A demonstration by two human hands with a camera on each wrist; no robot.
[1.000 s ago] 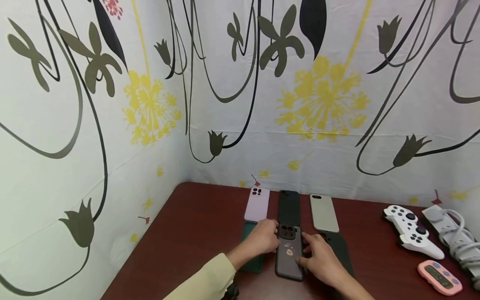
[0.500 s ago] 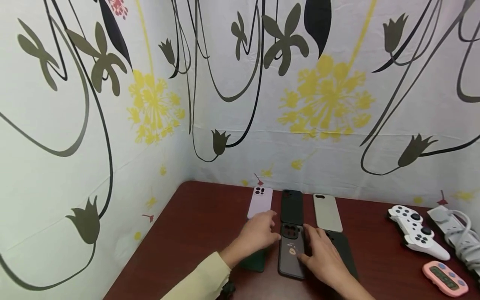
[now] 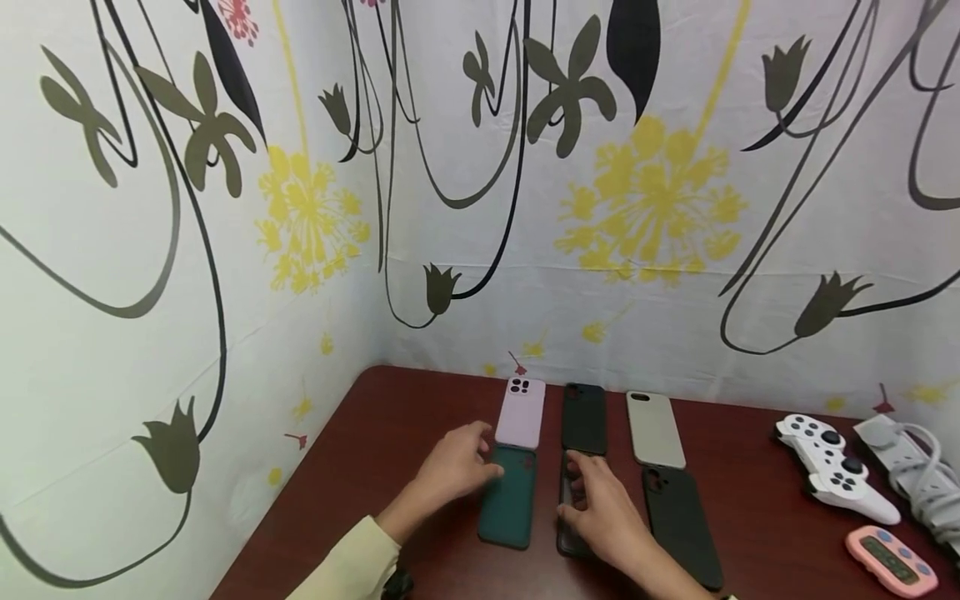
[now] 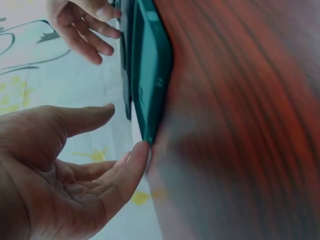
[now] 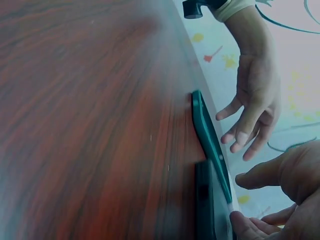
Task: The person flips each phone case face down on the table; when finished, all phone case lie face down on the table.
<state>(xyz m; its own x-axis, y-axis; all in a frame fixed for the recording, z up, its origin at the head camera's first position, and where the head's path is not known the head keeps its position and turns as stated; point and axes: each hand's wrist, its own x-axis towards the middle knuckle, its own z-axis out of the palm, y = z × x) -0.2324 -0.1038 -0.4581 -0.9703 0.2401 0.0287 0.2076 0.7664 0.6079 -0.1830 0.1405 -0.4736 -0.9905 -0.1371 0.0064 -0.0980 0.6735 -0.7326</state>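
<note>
My left hand [image 3: 456, 458] is beside the upper left edge of a teal phone case [image 3: 508, 500], thumb and fingers apart. In the left wrist view one fingertip of that hand meets the case's corner. My right hand [image 3: 603, 510] lies over a dark translucent phone case [image 3: 573, 546], hiding much of it. The right wrist view shows the right thumb and fingers spread at the dark case's edge [image 5: 204, 205], with nothing pinched between them. Behind these two lie a lilac phone case [image 3: 521, 414] and a dark one [image 3: 585, 419].
A cream phone case [image 3: 656, 429] stands in the back row, with a black phone case [image 3: 682, 525] in front of it. Farther right are a white game controller [image 3: 836, 471], a pink timer [image 3: 891, 560] and a power strip with a coiled cable [image 3: 926, 492]. Patterned cloth [image 3: 480, 233] hangs behind.
My left hand has left the dark translucent case and moved left to the teal case, uncovering it. My right hand has shifted left over the dark case.
</note>
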